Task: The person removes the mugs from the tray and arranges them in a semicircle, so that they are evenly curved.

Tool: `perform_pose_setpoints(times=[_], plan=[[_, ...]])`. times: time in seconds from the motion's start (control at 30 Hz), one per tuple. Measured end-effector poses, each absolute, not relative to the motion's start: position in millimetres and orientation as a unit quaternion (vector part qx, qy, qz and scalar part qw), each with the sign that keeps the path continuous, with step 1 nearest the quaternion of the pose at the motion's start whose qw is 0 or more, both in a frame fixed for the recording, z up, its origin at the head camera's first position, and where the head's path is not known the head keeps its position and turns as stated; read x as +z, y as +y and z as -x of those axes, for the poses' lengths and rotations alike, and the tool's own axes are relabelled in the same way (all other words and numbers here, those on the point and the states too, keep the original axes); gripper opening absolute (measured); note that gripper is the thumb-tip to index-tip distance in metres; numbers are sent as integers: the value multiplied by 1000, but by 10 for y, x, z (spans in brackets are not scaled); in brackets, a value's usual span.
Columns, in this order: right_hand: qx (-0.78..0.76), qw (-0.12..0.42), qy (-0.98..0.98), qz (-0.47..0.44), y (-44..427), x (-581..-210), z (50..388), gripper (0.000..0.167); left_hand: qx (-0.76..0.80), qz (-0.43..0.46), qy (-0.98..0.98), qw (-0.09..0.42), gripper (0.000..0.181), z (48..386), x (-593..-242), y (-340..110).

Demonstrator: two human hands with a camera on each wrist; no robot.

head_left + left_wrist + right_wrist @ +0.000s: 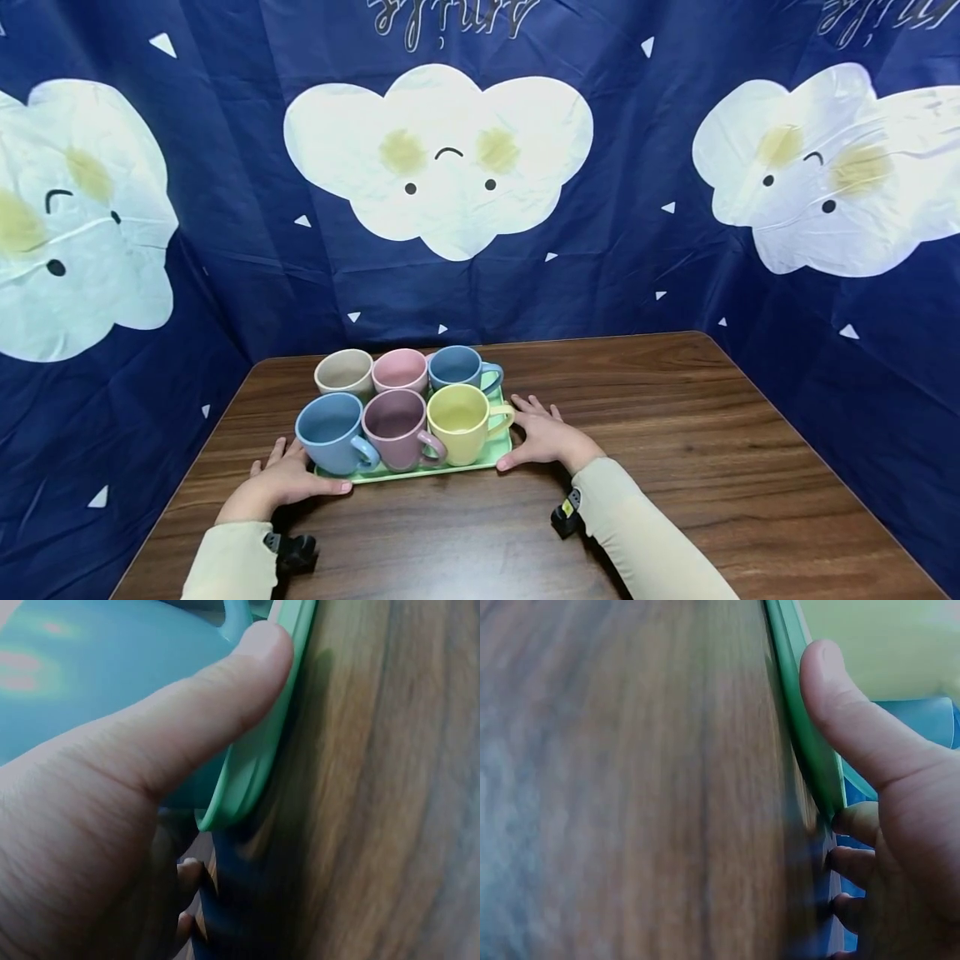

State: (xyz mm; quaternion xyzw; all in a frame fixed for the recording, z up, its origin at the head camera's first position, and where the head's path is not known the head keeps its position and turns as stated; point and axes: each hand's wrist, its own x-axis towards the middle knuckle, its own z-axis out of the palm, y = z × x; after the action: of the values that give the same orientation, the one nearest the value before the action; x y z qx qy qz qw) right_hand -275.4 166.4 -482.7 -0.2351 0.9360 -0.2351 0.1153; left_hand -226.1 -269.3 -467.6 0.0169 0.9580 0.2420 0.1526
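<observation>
Head: six mugs point(396, 417) crowd green tray point(491, 450), cloud-print curtain point(637, 292) behind | left hand point(281, 483), right hand point(543, 437) spread, thumbs point(217, 694) at rim point(408, 475) | right wrist adds index fingertip point(849, 820)

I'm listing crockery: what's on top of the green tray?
On the green tray sit a beige mug, pink mug and far blue mug behind a near blue mug, purple mug and yellow mug. The tray surface beneath them is hidden.
</observation>
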Motion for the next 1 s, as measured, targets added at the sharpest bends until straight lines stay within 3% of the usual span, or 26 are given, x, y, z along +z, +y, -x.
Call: perform_pose_setpoints(times=[0.23, 0.43, 0.6, 1.0], plan=[[-266, 140, 921, 247, 1706, -4779, 2784, 105, 241, -17, 958, 152, 129, 2238, -4673, -2701], [-323, 149, 901, 248, 1797, -4614, 2860, 101, 263, -20, 957, 124, 135, 2337, -4911, -2817], [-372, 118, 893, 224, 1836, -4527, 2977, 100, 254, -16, 958, 131, 134, 2307, -4821, -2777], [-566, 13, 797, 212, 1556, -4511, 3132, 57, 260, -10, 956, 136, 133, 2259, -4736, -2732]])
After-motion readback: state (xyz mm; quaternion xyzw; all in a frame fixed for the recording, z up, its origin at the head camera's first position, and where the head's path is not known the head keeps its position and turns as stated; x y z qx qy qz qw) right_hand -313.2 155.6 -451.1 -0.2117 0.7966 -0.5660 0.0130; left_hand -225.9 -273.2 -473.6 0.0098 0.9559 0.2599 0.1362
